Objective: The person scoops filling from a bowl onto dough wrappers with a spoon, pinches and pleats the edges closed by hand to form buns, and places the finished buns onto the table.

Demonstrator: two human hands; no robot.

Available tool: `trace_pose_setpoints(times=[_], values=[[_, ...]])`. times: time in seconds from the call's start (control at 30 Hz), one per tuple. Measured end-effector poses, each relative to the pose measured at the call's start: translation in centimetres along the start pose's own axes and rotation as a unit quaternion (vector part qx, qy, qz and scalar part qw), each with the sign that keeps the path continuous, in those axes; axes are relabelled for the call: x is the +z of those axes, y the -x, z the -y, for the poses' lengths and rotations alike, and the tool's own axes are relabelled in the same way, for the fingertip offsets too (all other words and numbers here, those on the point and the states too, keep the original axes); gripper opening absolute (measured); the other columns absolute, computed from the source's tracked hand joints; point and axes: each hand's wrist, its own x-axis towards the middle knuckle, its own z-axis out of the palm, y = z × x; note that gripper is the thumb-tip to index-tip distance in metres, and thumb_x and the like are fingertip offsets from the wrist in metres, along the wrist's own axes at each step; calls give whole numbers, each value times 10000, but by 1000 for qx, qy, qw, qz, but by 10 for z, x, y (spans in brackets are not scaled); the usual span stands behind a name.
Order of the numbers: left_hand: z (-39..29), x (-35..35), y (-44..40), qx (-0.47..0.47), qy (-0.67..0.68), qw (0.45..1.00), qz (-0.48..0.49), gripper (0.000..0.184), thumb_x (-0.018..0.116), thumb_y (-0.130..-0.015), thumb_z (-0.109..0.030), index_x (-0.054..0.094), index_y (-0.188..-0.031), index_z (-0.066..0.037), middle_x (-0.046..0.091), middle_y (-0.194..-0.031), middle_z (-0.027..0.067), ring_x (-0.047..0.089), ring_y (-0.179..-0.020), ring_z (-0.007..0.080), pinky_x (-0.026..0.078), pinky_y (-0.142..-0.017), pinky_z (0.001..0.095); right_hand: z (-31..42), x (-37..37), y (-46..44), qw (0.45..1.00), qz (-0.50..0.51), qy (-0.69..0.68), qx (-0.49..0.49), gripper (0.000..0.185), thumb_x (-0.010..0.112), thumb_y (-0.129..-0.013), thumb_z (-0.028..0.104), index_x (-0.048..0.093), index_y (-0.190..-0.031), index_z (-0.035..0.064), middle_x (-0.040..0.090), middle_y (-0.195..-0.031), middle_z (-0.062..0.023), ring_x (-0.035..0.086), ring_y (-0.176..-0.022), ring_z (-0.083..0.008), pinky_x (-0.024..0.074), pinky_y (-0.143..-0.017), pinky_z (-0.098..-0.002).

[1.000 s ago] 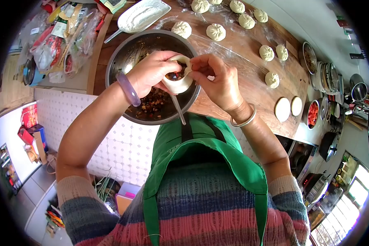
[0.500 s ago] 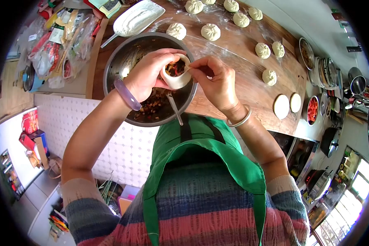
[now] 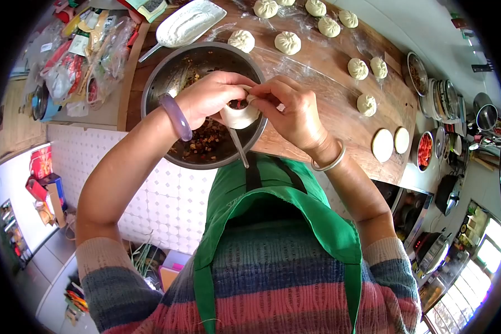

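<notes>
A dough wrapper (image 3: 240, 118) with dark filling inside is held over the metal bowl (image 3: 150, 92). My left hand (image 3: 210, 96) cups it from the left, thumb at its opening. From the right, my right hand (image 3: 288, 108) pinches its rim near the left fingertips. Part of the opening is hidden by my fingers. Below, chopped filling (image 3: 206, 139) lies in the bowl, and a spoon (image 3: 238, 147) leans on the near rim.
Several pleated buns (image 3: 288, 43) sit on the floured wooden board (image 3: 317, 83). Two flat dough rounds (image 3: 382, 145) lie at its right, near a bowl of red pieces (image 3: 424, 150). A flour scoop (image 3: 186, 23) rests behind the metal bowl; plastic bags (image 3: 67, 67) are at left.
My hands have come closer together at the wrapper's rim. The opening has tipped and shows less filling than half a second ago.
</notes>
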Motion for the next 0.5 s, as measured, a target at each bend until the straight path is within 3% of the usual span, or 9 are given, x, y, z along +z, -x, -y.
trace_pose_setpoints(times=[0.1, 0.2, 0.3, 0.4, 0.5], values=[[4, 7, -2, 40, 81, 992, -88, 294, 512, -909, -132, 596, -1174, -35, 638, -1018, 48, 637, -899, 115, 562, -708, 280, -4, 1, 3, 997, -34, -16, 73, 130, 720, -752, 29, 674, -873, 20, 639, -809, -107, 652, -681, -215, 532, -619, -308], [12, 10, -6, 96, 112, 985, -84, 290, 499, -913, -93, 599, -1178, -31, 639, -1026, 48, 630, -902, 110, 551, -723, 257, -6, 5, 5, 987, -61, -78, 128, 135, 722, -748, 24, 676, -875, 21, 637, -813, -92, 650, -679, -207, 528, -614, -296], [19, 12, -11, 112, 115, 983, -87, 300, 490, -908, -70, 603, -1182, -24, 642, -1066, 56, 625, -908, 108, 541, -735, 241, -8, 7, 7, 996, -42, -28, 73, 135, 709, -781, -29, 671, -909, -9, 640, -823, -64, 640, -685, -111, 531, -608, -232], [15, 14, -7, 97, 84, 989, -74, 312, 485, -892, -54, 606, -1176, -14, 644, -1074, 63, 624, -923, 117, 522, -772, 245, -7, 3, 4, 998, -41, -29, 29, 135, 726, -756, 33, 676, -881, 31, 644, -814, -85, 655, -689, -208, 532, -623, -297], [12, 5, -12, 90, 15, 995, -40, 320, 481, -875, -39, 608, -1166, 1, 645, -1073, 67, 618, -948, 127, 498, -813, 253, 6, 2, 1, 990, -31, -54, 126, 127, 714, -766, 19, 671, -886, 24, 655, -807, -95, 665, -703, -213, 536, -626, -296]])
